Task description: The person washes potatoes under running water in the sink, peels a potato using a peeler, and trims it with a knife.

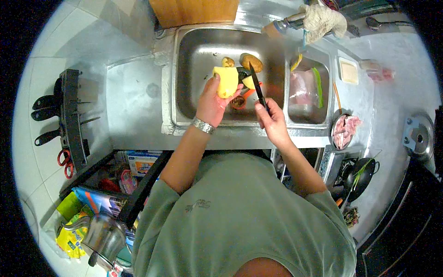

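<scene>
My left hand (216,100) is wrapped round a large peeled yellow potato (227,82) above the left basin of a steel sink (196,51). In my right hand (273,121) is a black knife (256,84), its blade pointing up and away over the basin. Below the knife tip an unpeeled brown potato (253,63) lies in the basin, with a smaller piece (227,62) to its left. A yellow cut piece (249,82) shows between the peeled potato and the blade. Something orange and a dark round item lie partly hidden near my left fingertips.
The right basin holds a clear plastic bag (302,87) with a green edge. A bowl of raw meat (345,131) stands on the right counter, near a black pan (361,179). Knives hang on a rack (71,115) at the left. A faucet (288,23) is at the back.
</scene>
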`<action>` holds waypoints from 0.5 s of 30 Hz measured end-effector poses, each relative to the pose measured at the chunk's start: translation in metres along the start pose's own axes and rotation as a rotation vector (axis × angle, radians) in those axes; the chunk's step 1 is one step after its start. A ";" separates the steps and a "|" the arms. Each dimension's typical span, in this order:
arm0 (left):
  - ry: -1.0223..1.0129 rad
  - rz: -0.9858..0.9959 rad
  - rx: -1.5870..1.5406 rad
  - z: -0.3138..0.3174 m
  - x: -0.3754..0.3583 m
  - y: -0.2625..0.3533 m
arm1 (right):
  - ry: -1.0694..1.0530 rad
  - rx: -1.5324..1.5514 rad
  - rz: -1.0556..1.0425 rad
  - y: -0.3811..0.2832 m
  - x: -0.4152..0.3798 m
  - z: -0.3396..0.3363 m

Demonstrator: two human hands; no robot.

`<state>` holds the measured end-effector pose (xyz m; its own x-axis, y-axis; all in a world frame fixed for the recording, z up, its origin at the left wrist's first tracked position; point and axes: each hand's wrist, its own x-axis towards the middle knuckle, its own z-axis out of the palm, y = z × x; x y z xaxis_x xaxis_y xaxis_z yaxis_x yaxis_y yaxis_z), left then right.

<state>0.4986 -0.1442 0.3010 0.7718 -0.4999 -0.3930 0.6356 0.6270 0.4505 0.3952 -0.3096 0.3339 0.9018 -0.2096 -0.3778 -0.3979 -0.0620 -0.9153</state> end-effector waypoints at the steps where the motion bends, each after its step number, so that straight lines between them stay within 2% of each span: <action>1: 0.027 0.021 0.003 0.000 0.001 -0.001 | 0.019 -0.032 -0.048 0.001 0.004 0.006; 4: 0.125 0.090 0.059 0.008 0.000 -0.008 | 0.034 0.216 0.056 -0.014 0.008 0.024; 8: 0.113 0.075 0.010 0.010 -0.002 -0.011 | -0.026 0.273 0.118 -0.009 0.014 0.030; 9: 0.164 0.107 0.055 0.010 -0.007 -0.009 | -0.018 0.276 0.116 -0.002 0.011 0.025; 12: 0.275 0.166 0.094 -0.008 -0.005 -0.003 | 0.224 -0.221 -0.165 0.043 0.004 -0.003; 13: 0.342 0.205 0.084 -0.019 -0.004 0.000 | 0.229 -0.215 -0.007 0.028 -0.006 -0.017; 14: 0.317 0.176 0.116 -0.030 -0.005 0.003 | 0.280 -0.253 0.005 0.056 -0.006 -0.038; 15: 0.376 0.157 0.115 -0.025 -0.009 0.009 | 0.338 -0.327 0.050 0.042 -0.013 -0.049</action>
<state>0.4971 -0.1191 0.2882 0.8114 -0.1372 -0.5682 0.5256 0.5966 0.6065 0.3584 -0.3571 0.3067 0.7964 -0.5225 -0.3045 -0.5206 -0.3361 -0.7848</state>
